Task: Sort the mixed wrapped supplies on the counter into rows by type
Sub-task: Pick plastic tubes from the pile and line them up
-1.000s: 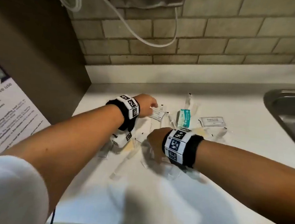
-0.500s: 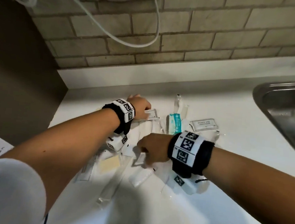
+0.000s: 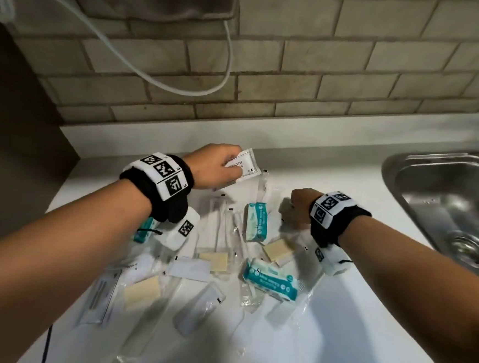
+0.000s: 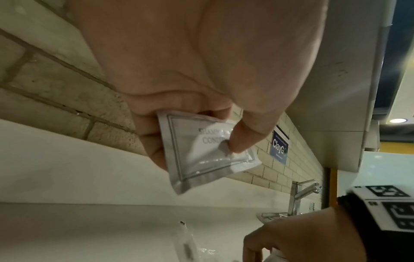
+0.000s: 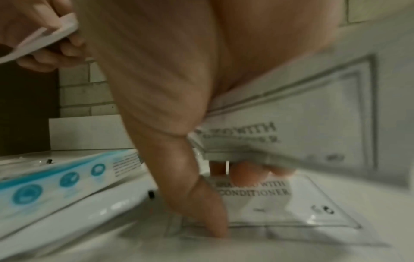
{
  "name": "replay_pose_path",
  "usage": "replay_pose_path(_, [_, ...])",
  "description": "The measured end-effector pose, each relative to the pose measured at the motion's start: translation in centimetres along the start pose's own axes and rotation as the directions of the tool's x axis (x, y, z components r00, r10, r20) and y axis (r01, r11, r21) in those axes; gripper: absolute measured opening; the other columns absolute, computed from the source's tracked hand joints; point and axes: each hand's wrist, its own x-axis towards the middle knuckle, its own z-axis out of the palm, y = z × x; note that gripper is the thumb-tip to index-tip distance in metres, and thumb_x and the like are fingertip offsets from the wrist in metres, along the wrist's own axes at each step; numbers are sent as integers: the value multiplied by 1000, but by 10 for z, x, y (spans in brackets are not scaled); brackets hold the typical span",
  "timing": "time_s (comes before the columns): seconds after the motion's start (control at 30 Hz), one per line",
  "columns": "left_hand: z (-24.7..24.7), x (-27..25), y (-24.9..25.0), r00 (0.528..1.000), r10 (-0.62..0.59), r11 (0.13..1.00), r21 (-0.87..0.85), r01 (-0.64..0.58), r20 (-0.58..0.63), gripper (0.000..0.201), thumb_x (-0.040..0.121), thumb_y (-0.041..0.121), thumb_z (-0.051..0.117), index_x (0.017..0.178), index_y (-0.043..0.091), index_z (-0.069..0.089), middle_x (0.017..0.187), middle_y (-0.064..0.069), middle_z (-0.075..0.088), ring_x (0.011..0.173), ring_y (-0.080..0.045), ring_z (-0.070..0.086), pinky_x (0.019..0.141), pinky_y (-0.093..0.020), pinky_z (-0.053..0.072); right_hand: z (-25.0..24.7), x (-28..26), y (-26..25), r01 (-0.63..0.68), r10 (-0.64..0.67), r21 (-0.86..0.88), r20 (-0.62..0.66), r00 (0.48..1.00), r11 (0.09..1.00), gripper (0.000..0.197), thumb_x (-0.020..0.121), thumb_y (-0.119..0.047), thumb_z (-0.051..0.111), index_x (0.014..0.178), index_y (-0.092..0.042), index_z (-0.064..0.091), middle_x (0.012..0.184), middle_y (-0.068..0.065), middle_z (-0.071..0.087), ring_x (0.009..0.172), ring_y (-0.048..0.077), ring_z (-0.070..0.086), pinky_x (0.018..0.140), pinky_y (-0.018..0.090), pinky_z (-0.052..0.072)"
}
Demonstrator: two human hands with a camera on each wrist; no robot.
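Mixed wrapped supplies lie scattered on the white counter [image 3: 350,319]. My left hand [image 3: 229,164] is raised near the back wall and pinches a white shampoo-with-conditioner sachet [image 3: 245,164] between thumb and fingers; the left wrist view shows this sachet [image 4: 201,159] close up. My right hand [image 3: 296,211] is low over the pile's right side. In the right wrist view it grips a second shampoo sachet [image 5: 302,127] against its palm, and its thumb tip presses the edge of a third sachet [image 5: 280,200] lying flat on the counter.
Teal wipe packs [image 3: 256,221] [image 3: 270,279], yellow soap bars [image 3: 277,248] [image 3: 217,261] [image 3: 141,289] and several clear-wrapped long items [image 3: 228,232] fill the middle. A steel sink [image 3: 445,209] is at the right. A tiled wall with a white cable [image 3: 182,88] stands behind.
My left hand has lifted a sachet off the pile toward the back wall. My right hand has moved from the pile's middle to the sachets at the right. The view has come closer.
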Motion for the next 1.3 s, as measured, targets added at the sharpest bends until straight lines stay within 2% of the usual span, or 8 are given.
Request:
replay_pose_path(0.13, [-2, -14, 3, 999, -31, 999, 9, 31, 10, 16, 88, 16, 56, 77, 26, 51, 84, -6, 69, 72, -26, 64, 69, -35, 51, -16, -37, -11, 18, -15, -132, 21, 1000, 991, 33, 61, -27, 81, 87, -17, 64, 65, -6, 56, 77, 25, 69, 75, 35, 59])
replay_pose_path(0.23, [-9, -32, 0, 997, -78, 997, 14, 78, -4, 8, 86, 16, 58, 86, 23, 55, 84, -3, 68, 71, -25, 64, 66, -35, 52, -30, -57, -18, 27, -28, -89, -8, 1000, 996, 34, 58, -28, 83, 81, -18, 60, 65, -7, 56, 73, 23, 66, 70, 30, 56])
replay_pose_path(0.37, [-22, -64, -17, 988, -149, 988, 32, 151, -49, 29, 85, 17, 62, 113, 18, 56, 100, 0, 70, 84, -20, 65, 73, -29, 51, -69, -84, -50, 110, -83, 107, -230, 970, 988, 38, 80, -42, 66, 102, -10, 67, 105, 10, 70, 97, 31, 67, 80, 33, 53])
replay_pose_path(0.47, [-28, -93, -34, 972, -226, 971, 61, 229, -59, 29, 87, 19, 63, 114, 16, 56, 101, -1, 69, 78, -16, 61, 57, -15, 45, -94, -102, -90, 290, -233, 165, -295, 927, 943, 42, 83, -36, 65, 115, -9, 64, 117, 12, 67, 109, 32, 62, 84, 31, 47])
replay_pose_path(0.67, [-26, -166, -77, 889, -456, 888, 48, 457, -39, 27, 83, 29, 67, 106, 26, 55, 106, 0, 69, 90, -20, 65, 80, -31, 53, -96, -131, -175, 593, -535, 230, -272, 800, 771, 39, 89, -27, 59, 119, -3, 59, 120, 17, 61, 106, 31, 57, 80, 29, 42])
replay_pose_path(0.87, [11, -223, -98, 780, -622, 778, 177, 603, 72, 45, 72, 55, 73, 101, 29, 51, 100, 7, 61, 88, -15, 57, 66, -24, 44, -82, -140, -225, 681, -634, 246, -252, 732, 689, 15, 86, -19, 58, 96, -7, 57, 93, 13, 70, 82, 25, 59, 63, 28, 40])
replay_pose_path(1.0, [40, -231, -112, 702, -711, 690, 232, 686, 36, 69, 74, 64, 66, 117, 13, 46, 117, -7, 57, 101, -25, 56, 72, -30, 39, -79, -143, -247, 656, -621, 276, -214, 754, 702, 26, 91, -29, 54, 103, -11, 39, 88, 9, 56, 80, 25, 52, 62, 28, 35])
replay_pose_path(1.3, [49, -222, -113, 716, -697, 708, 190, 680, 35, 59, 74, 47, 70, 116, 11, 50, 108, -5, 62, 96, -24, 61, 82, -35, 53, -88, -132, -251, 497, -449, 340, -213, 868, 798, 50, 82, -18, 62, 123, -4, 39, 94, 9, 55, 84, 26, 54, 62, 27, 40])
